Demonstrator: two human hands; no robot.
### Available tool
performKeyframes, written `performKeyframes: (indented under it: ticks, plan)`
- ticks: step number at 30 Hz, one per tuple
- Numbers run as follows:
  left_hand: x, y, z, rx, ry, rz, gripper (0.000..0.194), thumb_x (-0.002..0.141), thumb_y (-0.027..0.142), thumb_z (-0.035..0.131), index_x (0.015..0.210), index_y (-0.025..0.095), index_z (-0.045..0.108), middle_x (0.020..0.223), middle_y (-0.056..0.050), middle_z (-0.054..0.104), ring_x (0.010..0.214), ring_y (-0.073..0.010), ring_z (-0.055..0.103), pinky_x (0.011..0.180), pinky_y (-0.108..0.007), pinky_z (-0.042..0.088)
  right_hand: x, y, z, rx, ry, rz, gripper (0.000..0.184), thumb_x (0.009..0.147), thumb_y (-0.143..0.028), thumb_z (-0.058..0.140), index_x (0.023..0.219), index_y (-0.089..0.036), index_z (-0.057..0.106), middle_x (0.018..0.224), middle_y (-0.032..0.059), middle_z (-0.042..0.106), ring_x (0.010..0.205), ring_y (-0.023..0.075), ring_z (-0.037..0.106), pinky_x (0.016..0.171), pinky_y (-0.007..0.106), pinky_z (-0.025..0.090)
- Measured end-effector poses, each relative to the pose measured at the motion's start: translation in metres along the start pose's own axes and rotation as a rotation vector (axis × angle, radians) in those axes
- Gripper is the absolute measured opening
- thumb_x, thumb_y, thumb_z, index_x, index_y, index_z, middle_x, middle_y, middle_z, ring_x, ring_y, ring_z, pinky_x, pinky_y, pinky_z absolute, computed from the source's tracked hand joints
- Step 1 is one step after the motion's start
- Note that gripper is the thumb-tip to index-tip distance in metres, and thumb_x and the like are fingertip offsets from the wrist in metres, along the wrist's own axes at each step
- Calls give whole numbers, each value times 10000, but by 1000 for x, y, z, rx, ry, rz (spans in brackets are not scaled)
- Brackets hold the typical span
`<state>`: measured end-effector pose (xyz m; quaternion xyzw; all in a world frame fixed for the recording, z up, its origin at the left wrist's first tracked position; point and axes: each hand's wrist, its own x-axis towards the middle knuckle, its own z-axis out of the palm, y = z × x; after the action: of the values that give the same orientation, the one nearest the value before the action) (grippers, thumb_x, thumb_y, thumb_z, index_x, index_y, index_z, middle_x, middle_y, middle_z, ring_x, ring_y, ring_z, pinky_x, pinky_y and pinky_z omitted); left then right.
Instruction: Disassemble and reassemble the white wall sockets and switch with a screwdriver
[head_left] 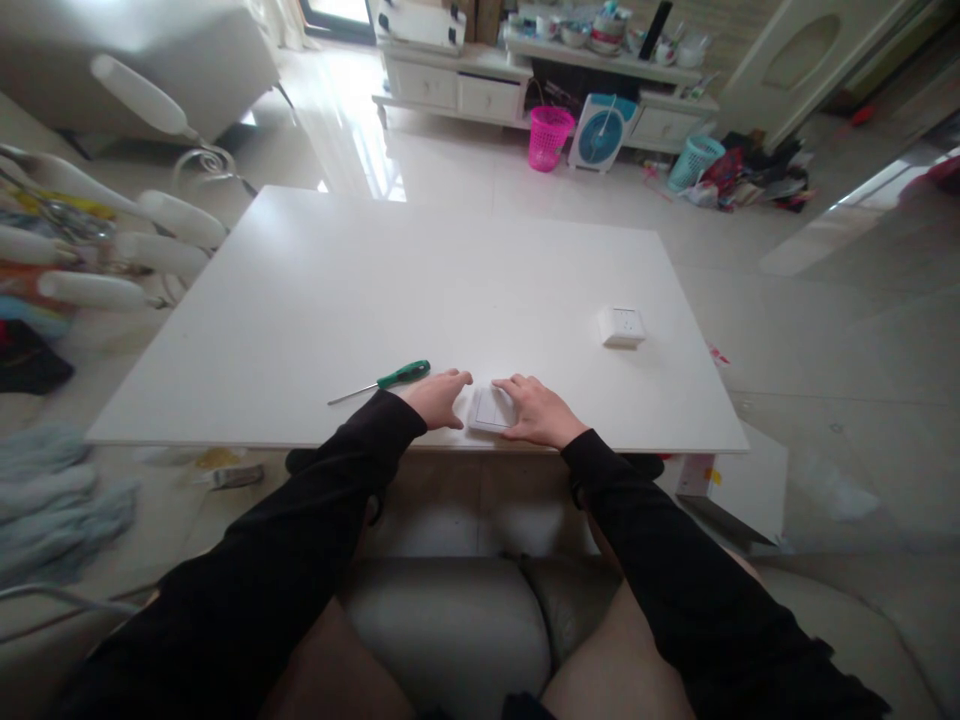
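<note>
A flat white square piece (491, 410), which looks like a wall switch, lies on the white table (420, 270) near its front edge. My right hand (541, 410) grips it from the right side, with fingers at its far edge and thumb at the near edge. Just left of it is my left hand (441, 398), fingers and thumb spread apart with nothing between them. A screwdriver (405, 375) with a green handle rests on the table beyond my left wrist, its shaft pointing left. Farther right stands a white wall socket (622, 326) on a box-like base.
Curled white metalwork with pale rounded arms (165, 215) stands beside the table's left edge. Across the floor are a pink basket (550, 138), a blue fan (602, 133) and a white cabinet (457, 85). A sofa seat (450, 630) is below me.
</note>
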<state>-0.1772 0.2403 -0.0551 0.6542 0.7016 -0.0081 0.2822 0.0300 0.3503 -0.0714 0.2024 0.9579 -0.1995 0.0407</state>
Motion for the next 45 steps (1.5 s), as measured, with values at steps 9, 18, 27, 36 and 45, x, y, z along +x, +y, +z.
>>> performKeyframes:
  ticks: [9, 18, 27, 36, 45]
  plan:
    - [6, 11, 19, 16, 20, 96, 969, 621, 239, 922, 1427, 137, 394, 1452, -178, 498, 1316, -320, 584, 1101, -352, 458, 1, -12, 6, -7, -19, -2, 920, 700, -406, 894, 1467, -159, 450, 1307, 143, 589, 1166, 311, 553, 1012, 453, 496]
    - [12, 18, 21, 59, 32, 86, 695, 647, 289, 917, 1194, 174, 504, 1278, -128, 562, 1142, -298, 667, 991, -366, 533, 4, -5, 10, 48, -12, 41, 623, 636, -349, 910, 1124, -136, 587, 1131, 124, 630, 1038, 282, 608, 907, 398, 523]
    - [12, 21, 21, 53, 18, 53, 715, 638, 254, 933, 1197, 173, 494, 1286, -145, 568, 1133, -316, 686, 974, -373, 540, 5, -4, 8, 83, -11, 54, 735, 607, -381, 929, 1213, -125, 603, 1160, 134, 650, 1047, 291, 631, 912, 401, 524]
    - [5, 12, 17, 72, -9, -62, 1143, 619, 248, 921, 1515, 94, 228, 1445, -263, 487, 1306, -345, 611, 1068, -345, 487, 0, -8, 11, 58, 51, -26, 903, 685, -146, 752, 1520, -178, 411, 1593, 174, 402, 1424, 347, 380, 1156, 511, 415]
    - [-10, -8, -11, 97, 43, -134, 683, 860, 306, 691, 1456, 111, 419, 1435, -221, 522, 1213, -328, 666, 1061, -372, 475, -9, -49, 32, -217, 80, -51, 535, 969, -177, 491, 1454, -403, 501, 1637, 23, 434, 1451, 358, 337, 1011, 594, 472]
